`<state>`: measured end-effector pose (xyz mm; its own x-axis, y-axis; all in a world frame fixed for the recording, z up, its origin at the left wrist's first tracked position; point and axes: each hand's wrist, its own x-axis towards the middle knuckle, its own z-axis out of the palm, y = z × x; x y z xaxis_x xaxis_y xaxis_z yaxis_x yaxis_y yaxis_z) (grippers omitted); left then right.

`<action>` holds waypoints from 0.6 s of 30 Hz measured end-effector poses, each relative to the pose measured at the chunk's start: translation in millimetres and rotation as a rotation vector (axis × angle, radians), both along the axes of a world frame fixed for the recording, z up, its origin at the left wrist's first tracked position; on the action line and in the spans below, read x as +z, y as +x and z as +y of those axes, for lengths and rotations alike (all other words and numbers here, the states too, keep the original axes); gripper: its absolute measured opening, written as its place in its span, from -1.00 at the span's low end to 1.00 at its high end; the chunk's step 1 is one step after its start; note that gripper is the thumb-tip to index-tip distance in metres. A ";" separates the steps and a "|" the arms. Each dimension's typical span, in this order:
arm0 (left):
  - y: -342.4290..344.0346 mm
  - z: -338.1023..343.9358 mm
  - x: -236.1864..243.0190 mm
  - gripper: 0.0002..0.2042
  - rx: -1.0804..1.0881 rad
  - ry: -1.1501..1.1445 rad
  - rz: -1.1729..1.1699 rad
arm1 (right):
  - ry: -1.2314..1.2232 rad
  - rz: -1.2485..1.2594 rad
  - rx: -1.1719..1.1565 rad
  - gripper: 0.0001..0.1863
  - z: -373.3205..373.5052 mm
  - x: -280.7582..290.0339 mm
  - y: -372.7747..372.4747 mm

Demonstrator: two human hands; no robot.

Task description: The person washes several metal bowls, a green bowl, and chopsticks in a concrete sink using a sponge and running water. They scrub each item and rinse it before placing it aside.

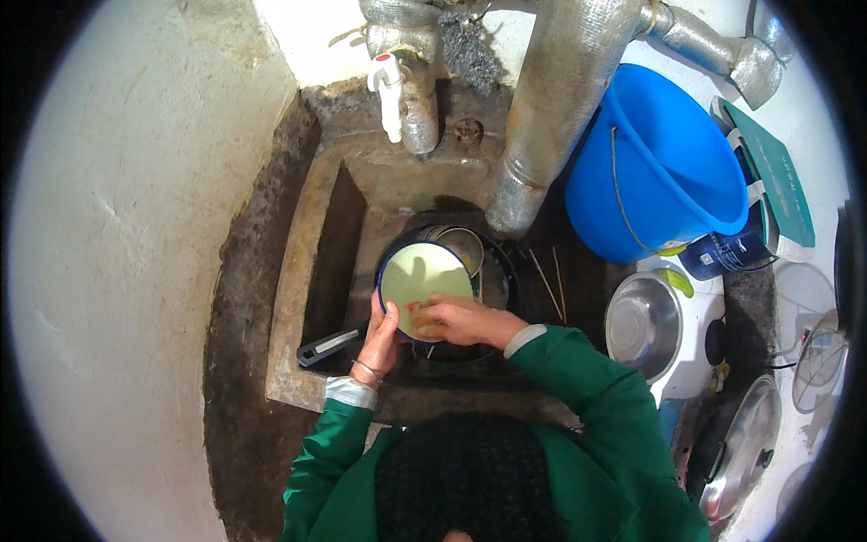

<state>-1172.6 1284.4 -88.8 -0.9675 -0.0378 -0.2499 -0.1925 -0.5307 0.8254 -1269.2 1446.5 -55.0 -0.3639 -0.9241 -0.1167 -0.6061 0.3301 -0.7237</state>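
There's a gap to the sink wall (pixel 336 239), left of the left hand (pixel 379 341) and its fingers, clamped on the pale bowl (pixel 424 271); right hand (pixel 465 321) bends over its face, finger closure unclear!

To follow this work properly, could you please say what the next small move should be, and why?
I would probably slide the right hand a little way around the inside of the pale bowl: its fingers appear to rest on the inner surface, while the left hand grips the bowl's left edge over the dark pan.
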 end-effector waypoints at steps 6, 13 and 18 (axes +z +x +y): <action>-2.7 20.7 8.6 -0.37 -0.090 0.004 -0.142 | -0.276 0.271 -0.318 -0.73 -8.0 -15.3 -25.2; -0.7 -3.8 13.6 -0.37 -0.019 -0.094 -0.081 | -0.016 0.408 -0.100 -0.56 13.4 -19.9 -14.6; -5.6 19.8 14.6 -0.34 -0.046 -0.069 -0.161 | -0.402 0.032 -0.376 -0.70 -16.4 -39.4 -7.8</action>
